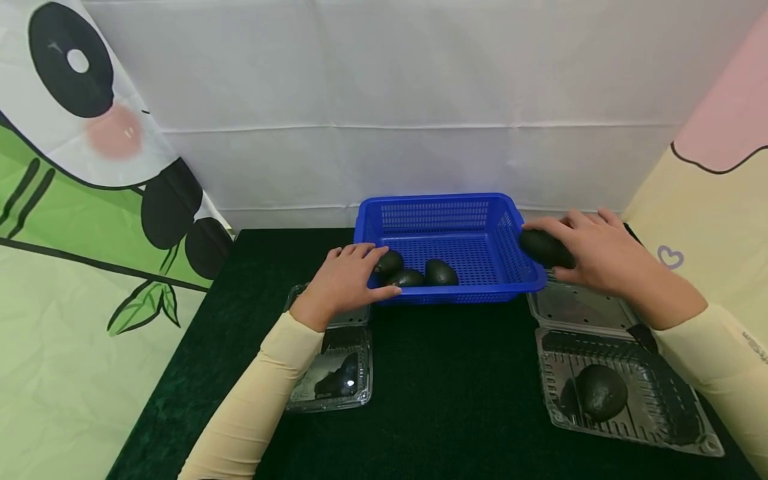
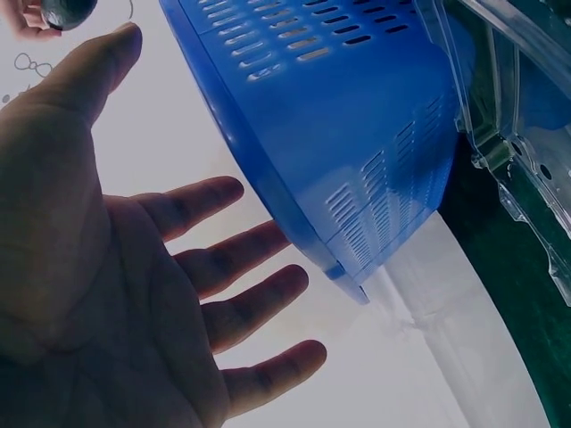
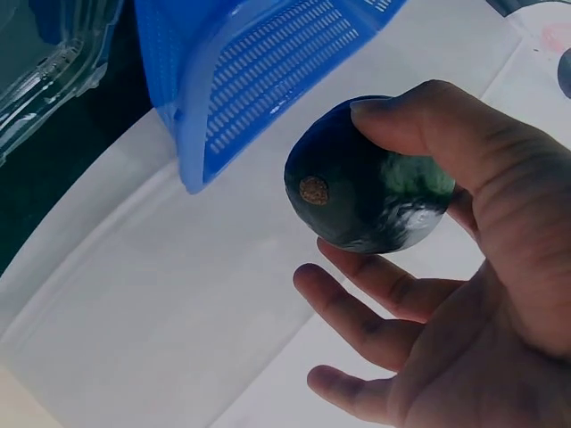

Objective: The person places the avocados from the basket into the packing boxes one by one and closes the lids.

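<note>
The green desk (image 1: pixel 450 400) is carrying a blue basket (image 1: pixel 435 217), with two clear containers (image 1: pixel 654 400) lying nearer me. My left hand (image 1: pixel 348 280) is spreading beside the basket; my right hand (image 1: pixel 600 257) is pinching an avocado (image 1: pixel 543 248) near its right end. Three others (image 1: pixel 441 273) are resting inside.

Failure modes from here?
1. Slip: the held avocado is smooth, and two of the right hand's fingers sit clear of it.
2. Knock: it's close to the right side of the blue basket and might catch there.
3. Bump: the left hand, at the basket's left side, could nudge it.
</note>
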Tool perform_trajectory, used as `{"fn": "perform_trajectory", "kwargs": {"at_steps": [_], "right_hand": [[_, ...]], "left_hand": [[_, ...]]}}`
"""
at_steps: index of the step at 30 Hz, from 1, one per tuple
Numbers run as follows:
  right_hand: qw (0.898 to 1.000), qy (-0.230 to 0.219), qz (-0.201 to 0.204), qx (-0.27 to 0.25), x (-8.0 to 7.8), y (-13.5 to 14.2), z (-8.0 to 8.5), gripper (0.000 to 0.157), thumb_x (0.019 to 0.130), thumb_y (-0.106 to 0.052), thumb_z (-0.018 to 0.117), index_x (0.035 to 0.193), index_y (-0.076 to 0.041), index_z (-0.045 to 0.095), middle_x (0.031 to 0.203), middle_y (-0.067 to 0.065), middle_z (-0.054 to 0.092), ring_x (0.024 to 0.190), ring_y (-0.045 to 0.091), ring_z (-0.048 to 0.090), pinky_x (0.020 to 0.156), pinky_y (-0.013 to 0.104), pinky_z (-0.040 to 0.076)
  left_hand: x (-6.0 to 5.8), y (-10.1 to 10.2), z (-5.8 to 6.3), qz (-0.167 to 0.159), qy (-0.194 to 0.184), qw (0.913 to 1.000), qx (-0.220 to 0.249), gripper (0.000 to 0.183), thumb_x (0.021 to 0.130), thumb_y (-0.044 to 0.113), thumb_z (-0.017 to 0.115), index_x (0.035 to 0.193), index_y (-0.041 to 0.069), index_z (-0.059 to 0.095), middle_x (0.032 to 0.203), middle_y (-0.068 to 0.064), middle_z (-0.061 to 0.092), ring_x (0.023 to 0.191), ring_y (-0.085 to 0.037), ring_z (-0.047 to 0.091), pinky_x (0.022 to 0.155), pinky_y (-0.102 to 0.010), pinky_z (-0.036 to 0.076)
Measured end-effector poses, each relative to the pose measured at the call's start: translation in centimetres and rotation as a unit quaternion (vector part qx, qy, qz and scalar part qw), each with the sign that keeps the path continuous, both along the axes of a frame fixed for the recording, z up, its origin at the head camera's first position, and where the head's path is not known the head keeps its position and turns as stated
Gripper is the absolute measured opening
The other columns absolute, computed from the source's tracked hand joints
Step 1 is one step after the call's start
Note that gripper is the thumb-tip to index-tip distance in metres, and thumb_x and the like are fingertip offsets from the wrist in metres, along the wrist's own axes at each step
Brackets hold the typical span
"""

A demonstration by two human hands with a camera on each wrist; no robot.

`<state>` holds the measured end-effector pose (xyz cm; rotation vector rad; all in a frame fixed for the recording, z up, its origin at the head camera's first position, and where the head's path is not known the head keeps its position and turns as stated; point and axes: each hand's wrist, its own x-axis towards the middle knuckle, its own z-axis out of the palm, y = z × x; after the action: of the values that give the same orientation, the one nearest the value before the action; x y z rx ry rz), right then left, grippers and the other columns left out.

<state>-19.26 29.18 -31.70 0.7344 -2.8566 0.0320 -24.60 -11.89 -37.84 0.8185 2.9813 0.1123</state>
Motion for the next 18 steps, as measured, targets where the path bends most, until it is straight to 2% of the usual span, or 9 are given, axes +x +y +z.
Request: {"fn": "perform_trajectory", "kwargs": {"at_steps": [9,18], "right_hand": [[1.0,0.011,-0.005,-0.013,1.6,1.3,-0.9,0.087,0.072,-0.02,0.093,0.146,-0.023,0.05,0.11,0.023,0.063,0.094,0.04,0.062,0.089,0.064,0.039],[0.999,0.005,-0.025,-0.026,3.2,2.4,-1.5,0.085,0.072,-0.02,0.094,0.145,-0.024,0.051,0.114,0.026,0.065,0.101,0.043,0.061,0.091,0.068,0.038]], "left_hand": [[0.2,-0.2,-0.1,0.003,0.003,1.0,0.0,0.092,0.091,0.078,0.053,0.16,0.018,0.04,0.161,-0.014,0.041,0.147,-0.037,0.037,0.118,-0.062,0.026],[0.1,-0.3,0.2,0.006,-0.003,1.0,-0.003,0.092,0.092,0.078,0.052,0.161,0.019,0.038,0.163,-0.013,0.038,0.148,-0.037,0.035,0.119,-0.061,0.025]]}}
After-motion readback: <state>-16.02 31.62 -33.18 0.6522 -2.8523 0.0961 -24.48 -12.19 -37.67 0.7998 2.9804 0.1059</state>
